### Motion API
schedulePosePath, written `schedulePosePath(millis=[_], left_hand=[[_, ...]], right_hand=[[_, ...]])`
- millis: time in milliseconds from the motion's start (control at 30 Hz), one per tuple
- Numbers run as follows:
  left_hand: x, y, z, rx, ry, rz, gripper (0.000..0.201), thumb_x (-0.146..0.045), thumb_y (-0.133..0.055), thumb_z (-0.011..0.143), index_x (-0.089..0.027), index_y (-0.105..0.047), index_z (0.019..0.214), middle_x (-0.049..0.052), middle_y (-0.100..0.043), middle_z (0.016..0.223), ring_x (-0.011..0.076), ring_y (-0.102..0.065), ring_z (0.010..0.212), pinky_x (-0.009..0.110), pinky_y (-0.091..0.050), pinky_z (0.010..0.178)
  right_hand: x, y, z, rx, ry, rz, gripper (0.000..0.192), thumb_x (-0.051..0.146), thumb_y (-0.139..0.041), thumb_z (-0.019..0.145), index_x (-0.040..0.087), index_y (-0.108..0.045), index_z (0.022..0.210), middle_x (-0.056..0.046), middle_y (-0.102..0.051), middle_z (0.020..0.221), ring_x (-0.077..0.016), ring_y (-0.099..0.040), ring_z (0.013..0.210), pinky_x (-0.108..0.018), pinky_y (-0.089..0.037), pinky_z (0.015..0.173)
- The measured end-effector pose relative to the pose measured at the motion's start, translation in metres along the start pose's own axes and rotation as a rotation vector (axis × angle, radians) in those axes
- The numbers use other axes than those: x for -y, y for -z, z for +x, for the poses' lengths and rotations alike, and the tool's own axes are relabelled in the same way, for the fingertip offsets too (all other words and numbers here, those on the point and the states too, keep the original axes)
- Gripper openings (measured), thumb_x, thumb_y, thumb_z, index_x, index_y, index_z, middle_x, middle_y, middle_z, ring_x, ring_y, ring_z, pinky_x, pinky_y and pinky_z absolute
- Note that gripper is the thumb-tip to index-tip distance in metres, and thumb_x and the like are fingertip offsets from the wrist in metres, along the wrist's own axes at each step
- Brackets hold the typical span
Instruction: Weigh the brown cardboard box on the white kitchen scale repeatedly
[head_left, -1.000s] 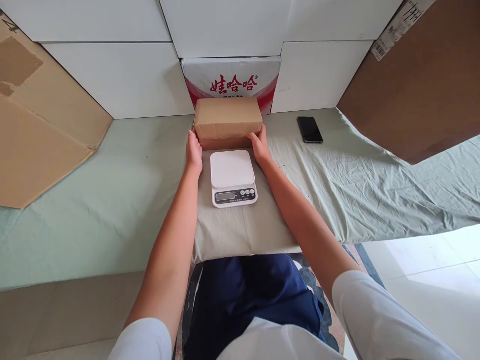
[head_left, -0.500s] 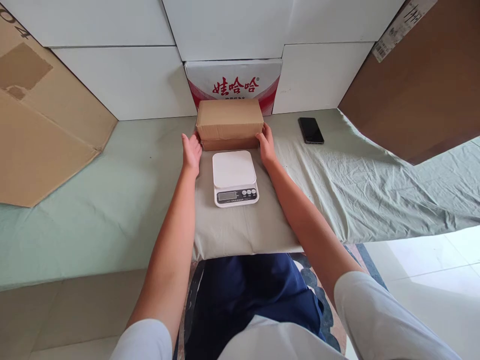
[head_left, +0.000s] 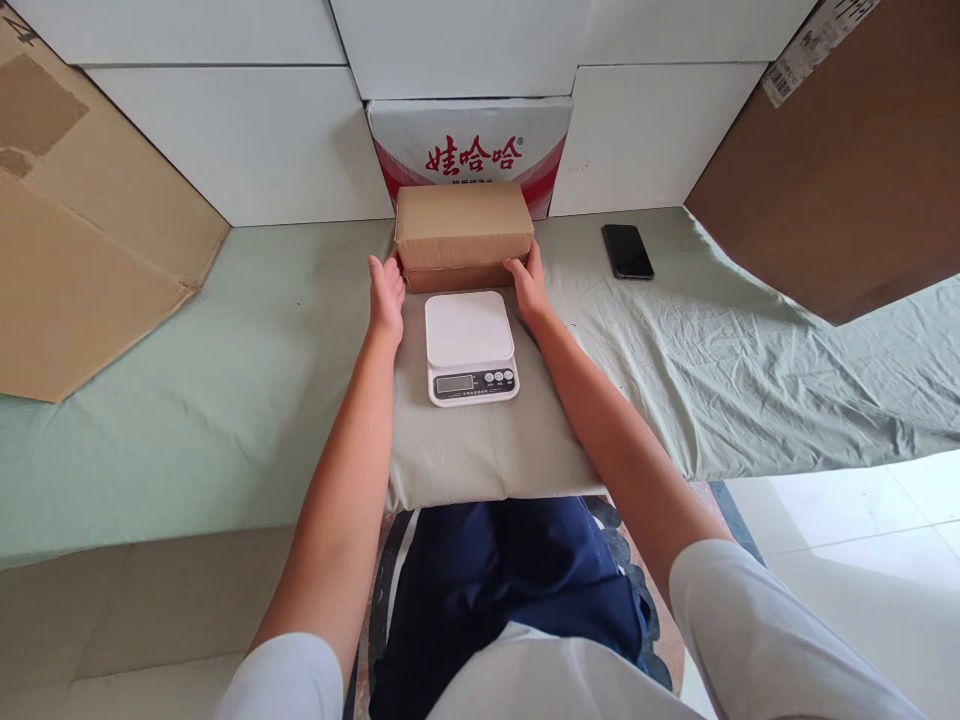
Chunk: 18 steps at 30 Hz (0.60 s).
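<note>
A small brown cardboard box [head_left: 463, 225] lies at the back of the cloth, its upper part overhanging a darker lower front. My left hand [head_left: 387, 293] presses its fingers against the box's left end, thumb pointing up and away from it. Round the right end wraps my right hand [head_left: 531, 284], with the thumb on the front corner. Between my forearms, just in front of the box, sits a white kitchen scale [head_left: 470, 335] with a bare platform. Its grey display [head_left: 454, 384] shows no readable figures.
Behind the box stands a white-and-red printed carton [head_left: 540, 130] against white panels [head_left: 247, 140]. A black phone [head_left: 628, 251] lies to the right. Large cardboard sheets [head_left: 97, 240] flank the left side, and a brown one [head_left: 832, 190] the right. Pale green cloth [head_left: 225, 420] covers the table.
The whole view has shifted slightly, so things appear a little higher. My right thumb sits a bit further onto the box's front. Both hands stay at the box's ends.
</note>
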<state>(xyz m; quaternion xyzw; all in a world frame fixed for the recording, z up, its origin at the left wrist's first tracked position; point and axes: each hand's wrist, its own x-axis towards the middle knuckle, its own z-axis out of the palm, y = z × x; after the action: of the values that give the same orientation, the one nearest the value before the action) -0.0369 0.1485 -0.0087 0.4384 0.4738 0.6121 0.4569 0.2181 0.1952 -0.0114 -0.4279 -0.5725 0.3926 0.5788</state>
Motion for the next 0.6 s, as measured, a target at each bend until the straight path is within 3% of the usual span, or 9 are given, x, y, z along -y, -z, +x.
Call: schedulePosePath(millis=[167,300,433,600], left_hand=[[0.002,-0.003,0.000,0.003,0.029,-0.034,0.098,-0.087,-0.017,0.089,-0.023,-0.047,0.156,0.013,-0.040,0.170,0.0258,-0.032,0.161,0.043,-0.022,0.132],[0.000,-0.006,-0.003,0.024,0.040,-0.052,0.081,-0.074,-0.019,0.099,-0.024,-0.050,0.154,0.010,-0.047,0.166,0.0229,-0.037,0.159,0.043,-0.023,0.132],[-0.006,-0.006,-0.008,0.005,0.060,-0.051,0.068,-0.052,-0.018,0.104,-0.019,-0.042,0.159,0.009,-0.037,0.172,0.0191,-0.033,0.160,0.039,-0.021,0.133],[-0.024,0.001,-0.039,0.020,-0.021,-0.035,0.069,-0.055,-0.030,0.100,-0.021,-0.046,0.157,0.006,-0.030,0.175,0.0222,-0.025,0.164,0.039,-0.018,0.134]], right_hand=[[0.000,-0.002,-0.001,-0.007,-0.005,-0.005,0.074,0.059,-0.059,0.078,0.024,-0.043,0.141,-0.008,-0.053,0.153,-0.0275,-0.045,0.148,-0.052,-0.032,0.133],[0.002,-0.001,-0.001,0.024,-0.001,-0.013,0.072,0.058,-0.060,0.076,0.025,-0.045,0.139,-0.007,-0.055,0.152,-0.0283,-0.046,0.147,-0.053,-0.031,0.133],[0.011,0.001,-0.006,0.070,0.014,0.009,0.072,0.060,-0.061,0.077,0.028,-0.045,0.139,-0.005,-0.053,0.155,-0.0282,-0.039,0.152,-0.052,-0.026,0.136],[0.045,-0.001,-0.033,0.116,0.030,0.026,0.079,0.067,-0.059,0.081,0.032,-0.034,0.148,-0.005,-0.046,0.159,-0.0288,-0.039,0.151,-0.053,-0.028,0.134]])
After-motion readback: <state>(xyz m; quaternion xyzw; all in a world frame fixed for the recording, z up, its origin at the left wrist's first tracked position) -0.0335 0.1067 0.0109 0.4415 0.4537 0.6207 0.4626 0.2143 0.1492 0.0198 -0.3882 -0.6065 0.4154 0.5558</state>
